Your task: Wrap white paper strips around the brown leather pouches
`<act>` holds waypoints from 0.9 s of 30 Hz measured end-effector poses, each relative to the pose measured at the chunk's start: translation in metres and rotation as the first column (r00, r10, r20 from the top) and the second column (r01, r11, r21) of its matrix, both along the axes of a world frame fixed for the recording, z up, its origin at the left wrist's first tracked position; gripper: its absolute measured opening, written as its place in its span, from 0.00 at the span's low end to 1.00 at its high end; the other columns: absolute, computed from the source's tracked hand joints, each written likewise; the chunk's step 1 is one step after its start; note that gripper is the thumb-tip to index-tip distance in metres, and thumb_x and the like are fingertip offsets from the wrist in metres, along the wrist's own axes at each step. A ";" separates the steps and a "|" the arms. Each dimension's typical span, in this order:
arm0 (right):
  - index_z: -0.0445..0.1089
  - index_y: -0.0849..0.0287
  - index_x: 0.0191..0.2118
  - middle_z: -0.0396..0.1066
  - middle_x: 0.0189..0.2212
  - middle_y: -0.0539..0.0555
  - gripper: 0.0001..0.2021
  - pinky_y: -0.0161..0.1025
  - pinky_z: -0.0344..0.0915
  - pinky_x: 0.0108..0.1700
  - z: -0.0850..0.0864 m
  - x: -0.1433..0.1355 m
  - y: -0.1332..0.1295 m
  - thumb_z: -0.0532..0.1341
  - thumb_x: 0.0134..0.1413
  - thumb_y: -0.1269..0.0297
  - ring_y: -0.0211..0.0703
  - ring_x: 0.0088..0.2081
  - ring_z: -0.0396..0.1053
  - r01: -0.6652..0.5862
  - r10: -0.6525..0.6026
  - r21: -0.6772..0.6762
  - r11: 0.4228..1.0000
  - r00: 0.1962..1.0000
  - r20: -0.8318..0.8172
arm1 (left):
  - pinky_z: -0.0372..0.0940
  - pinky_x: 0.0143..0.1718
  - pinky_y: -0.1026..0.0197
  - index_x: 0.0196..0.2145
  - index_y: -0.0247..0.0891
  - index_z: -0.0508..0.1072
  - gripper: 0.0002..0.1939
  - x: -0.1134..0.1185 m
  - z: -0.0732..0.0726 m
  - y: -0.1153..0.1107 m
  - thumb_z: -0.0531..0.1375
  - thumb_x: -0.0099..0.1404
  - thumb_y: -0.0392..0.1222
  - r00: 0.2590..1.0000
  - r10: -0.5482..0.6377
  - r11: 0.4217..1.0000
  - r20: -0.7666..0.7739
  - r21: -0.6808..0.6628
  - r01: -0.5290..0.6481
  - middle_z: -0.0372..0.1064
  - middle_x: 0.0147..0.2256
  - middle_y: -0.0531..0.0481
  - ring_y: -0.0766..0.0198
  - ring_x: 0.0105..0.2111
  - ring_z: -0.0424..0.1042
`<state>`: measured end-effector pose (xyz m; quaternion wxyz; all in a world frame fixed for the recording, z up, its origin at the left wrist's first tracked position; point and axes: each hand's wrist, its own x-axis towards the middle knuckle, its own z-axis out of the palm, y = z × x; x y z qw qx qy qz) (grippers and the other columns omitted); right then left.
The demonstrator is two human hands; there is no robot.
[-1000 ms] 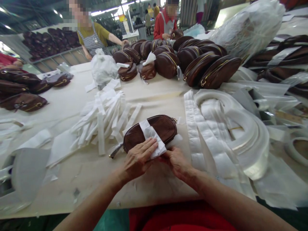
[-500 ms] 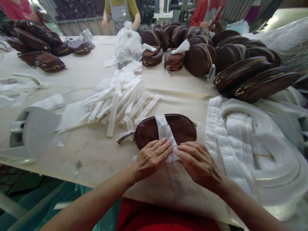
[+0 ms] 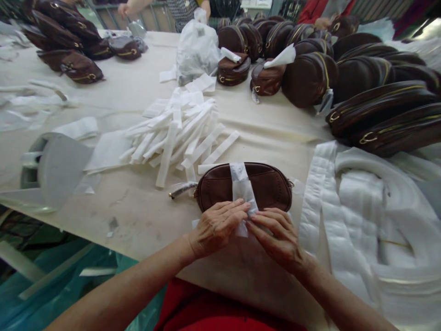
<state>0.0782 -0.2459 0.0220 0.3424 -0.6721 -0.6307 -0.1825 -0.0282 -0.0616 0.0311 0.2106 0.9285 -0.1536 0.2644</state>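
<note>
A dark brown oval bag (image 3: 270,186) lies on the table in front of me, with a white translucent strip (image 3: 242,186) running across its middle. My left hand (image 3: 220,225) rests on the bag's lower edge, its fingers stretched flat with the tips on the strip. At the strip's lower part, my right hand (image 3: 277,234) has its thumb and fingertips closed on the white material. A wrapped zipper pull (image 3: 182,188) sticks out at the bag's left end.
White strips (image 3: 186,124) are heaped beyond the bag. A tape dispenser (image 3: 51,170) stands left, rolled white foam (image 3: 361,197) right. Brown bags (image 3: 306,78) fill the back right, more (image 3: 79,66) back left. People stand across the table (image 3: 206,55).
The view has shifted, so the far bags sit higher and further right. My right fingers have drawn closer together on the strip; the left hand stays flat on it.
</note>
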 end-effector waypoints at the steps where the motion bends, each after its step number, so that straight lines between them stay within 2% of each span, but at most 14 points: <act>1: 0.70 0.55 0.46 0.74 0.41 0.54 0.14 0.44 0.65 0.51 -0.001 -0.001 0.000 0.58 0.56 0.76 0.41 0.46 0.69 0.007 -0.007 0.005 1.000 1.000 -0.004 | 0.61 0.55 0.62 0.45 0.32 0.66 0.12 0.000 0.000 0.000 0.47 0.68 0.29 1.000 0.000 1.000 0.000 -0.003 0.000 0.69 0.50 0.43 0.64 0.55 0.63; 5: 0.69 0.58 0.48 0.74 0.40 0.55 0.15 0.45 0.65 0.51 0.001 -0.001 0.001 0.58 0.55 0.77 0.43 0.46 0.69 -0.010 0.010 0.009 1.000 0.999 -0.042 | 0.62 0.54 0.60 0.45 0.32 0.67 0.12 0.001 0.001 0.001 0.48 0.68 0.30 1.000 -0.002 1.000 0.018 0.015 0.002 0.69 0.50 0.42 0.63 0.55 0.64; 10: 0.63 0.58 0.55 0.72 0.41 0.57 0.22 0.45 0.67 0.48 0.009 0.002 -0.002 0.56 0.54 0.77 0.44 0.45 0.69 -0.033 0.033 0.003 0.999 0.988 -0.151 | 0.64 0.53 0.60 0.43 0.34 0.69 0.10 0.002 0.002 0.003 0.49 0.69 0.32 0.999 -0.013 0.999 0.040 0.051 0.011 0.70 0.47 0.43 0.61 0.53 0.66; 19: 0.68 0.58 0.49 0.72 0.37 0.56 0.15 0.45 0.69 0.45 0.013 -0.002 0.002 0.58 0.55 0.76 0.45 0.43 0.67 -0.002 0.010 0.041 0.999 0.979 -0.202 | 0.65 0.53 0.59 0.41 0.32 0.67 0.09 -0.001 0.001 0.002 0.49 0.68 0.30 1.000 -0.003 1.000 0.013 0.013 0.003 0.70 0.46 0.43 0.60 0.53 0.65; 27: 0.70 0.58 0.45 0.73 0.35 0.55 0.12 0.43 0.68 0.44 0.011 0.005 0.001 0.58 0.56 0.76 0.43 0.42 0.67 -0.063 0.066 0.023 0.998 0.988 -0.141 | 0.67 0.51 0.58 0.45 0.33 0.67 0.10 -0.001 0.005 0.003 0.49 0.69 0.33 0.999 -0.018 0.996 0.041 0.093 0.014 0.70 0.44 0.42 0.58 0.53 0.66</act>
